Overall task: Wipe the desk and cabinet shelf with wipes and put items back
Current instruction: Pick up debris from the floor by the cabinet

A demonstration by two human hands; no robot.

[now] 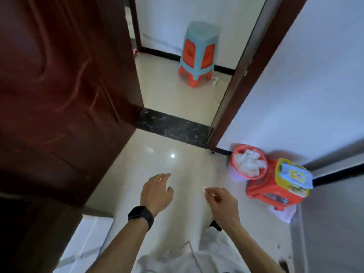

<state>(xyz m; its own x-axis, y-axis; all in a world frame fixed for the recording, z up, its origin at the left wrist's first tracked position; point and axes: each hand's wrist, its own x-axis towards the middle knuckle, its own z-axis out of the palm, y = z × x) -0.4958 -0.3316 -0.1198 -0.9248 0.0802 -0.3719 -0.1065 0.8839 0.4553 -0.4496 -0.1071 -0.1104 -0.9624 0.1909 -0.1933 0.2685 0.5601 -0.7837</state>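
Grip wide on your left hand [157, 192], loosely curled and empty on your right hand [221, 203]; wipes [294, 177] top the red stool [262, 191].

Dark red door [59, 85] ajar, blue-and-orange stacked stools [199, 54] beyond black marble threshold [173, 127].

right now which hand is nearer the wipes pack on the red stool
Right. The right hand is just left of the wipes pack on the red stool; the left hand is farther left, toward the door.

Dark red door [59, 85], blue-and-orange stool [198, 54], black marble threshold [173, 125], cream floor [157, 154]
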